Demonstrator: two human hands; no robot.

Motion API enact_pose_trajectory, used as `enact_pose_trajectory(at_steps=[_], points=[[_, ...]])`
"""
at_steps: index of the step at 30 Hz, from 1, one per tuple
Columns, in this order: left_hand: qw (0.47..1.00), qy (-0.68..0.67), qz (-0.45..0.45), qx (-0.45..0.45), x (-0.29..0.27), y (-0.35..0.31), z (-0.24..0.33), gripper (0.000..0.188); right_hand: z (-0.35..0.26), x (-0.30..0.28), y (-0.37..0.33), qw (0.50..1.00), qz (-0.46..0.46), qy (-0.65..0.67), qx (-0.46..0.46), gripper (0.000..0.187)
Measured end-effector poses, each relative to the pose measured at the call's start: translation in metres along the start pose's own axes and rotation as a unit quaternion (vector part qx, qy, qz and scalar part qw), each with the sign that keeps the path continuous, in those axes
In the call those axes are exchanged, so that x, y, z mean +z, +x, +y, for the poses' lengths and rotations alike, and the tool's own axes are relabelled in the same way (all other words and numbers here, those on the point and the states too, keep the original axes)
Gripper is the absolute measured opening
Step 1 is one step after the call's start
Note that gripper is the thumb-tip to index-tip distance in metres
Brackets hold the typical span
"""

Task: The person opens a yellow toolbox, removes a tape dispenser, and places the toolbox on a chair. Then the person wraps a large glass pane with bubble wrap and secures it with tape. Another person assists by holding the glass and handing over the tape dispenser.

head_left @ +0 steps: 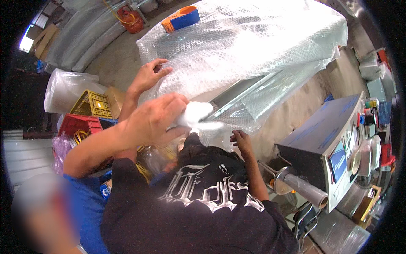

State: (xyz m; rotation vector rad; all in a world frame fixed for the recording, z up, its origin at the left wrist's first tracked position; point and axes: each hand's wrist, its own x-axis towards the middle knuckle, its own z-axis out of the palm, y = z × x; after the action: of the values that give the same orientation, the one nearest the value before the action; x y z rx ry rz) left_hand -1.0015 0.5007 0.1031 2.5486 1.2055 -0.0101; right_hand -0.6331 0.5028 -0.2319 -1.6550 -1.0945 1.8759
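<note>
A long metal-framed piece (245,89) lies under bubble wrap (262,38), with its near side partly bare. My left hand (150,77) touches the left edge of the wrap, thumb and fingers curved but apart. Close to the wrap's near edge, my right hand (242,142) hangs with fingers loosely bent, holding nothing I can see. Between my arms reaches a co-worker's hand (160,118) from the left, holding a blurred, overexposed white object (196,113) whose kind I cannot make out. An orange and blue tape roll (181,19) sits on top of the wrap.
On the right is a dark-topped table (321,122) with papers and small items, and a stretch film roll (304,188) beside it. Yellow (94,103) and red crates (80,123) stand left, near a bubble wrap roll (69,89). An orange gas cylinder (132,20) stands behind.
</note>
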Motion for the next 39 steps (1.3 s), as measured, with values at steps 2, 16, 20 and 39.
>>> enact_pose_trajectory(at_steps=[2,16,20,39], points=[[0.993,0.017,0.119,-0.011,-0.008,0.006,0.022,0.054,0.013,-0.011,0.003,0.997,-0.020,0.003,0.074,0.044],[0.955,-0.022,0.295,-0.023,0.008,0.011,0.047,0.046,0.156,-0.032,0.046,0.924,-0.240,0.084,0.286,0.119],[0.938,0.022,0.344,-0.035,0.018,0.018,0.051,0.038,0.172,-0.026,0.054,0.892,-0.274,0.178,0.313,0.104],[0.675,-0.293,0.290,-0.612,0.351,0.101,0.157,0.048,0.121,-0.070,0.007,0.903,-0.213,0.329,0.175,0.067]])
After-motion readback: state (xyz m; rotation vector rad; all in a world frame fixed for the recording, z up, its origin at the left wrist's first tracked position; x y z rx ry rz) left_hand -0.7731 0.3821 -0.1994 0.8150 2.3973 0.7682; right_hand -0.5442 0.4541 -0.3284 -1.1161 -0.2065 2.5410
